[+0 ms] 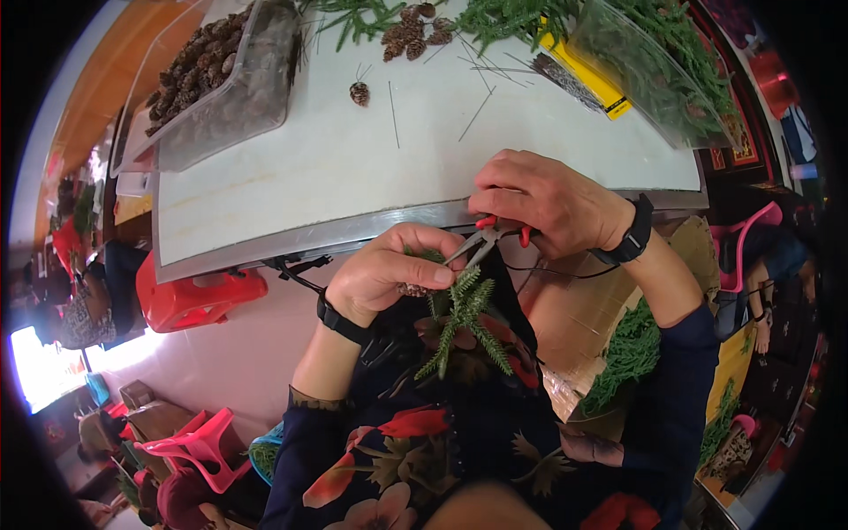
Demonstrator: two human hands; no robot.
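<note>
At left, a clear tub of pine cones stands on the counter, a single wired cone lying nearby. The left hand pinches a green sprig above the lap, with what looks like a cone beneath the fingers. This piece seems partly assembled, its fastening unfinished. The right hand grips red-handled pliers at the sprig's top. Loose wires and a greenery tub suggest plenty remains.
</note>
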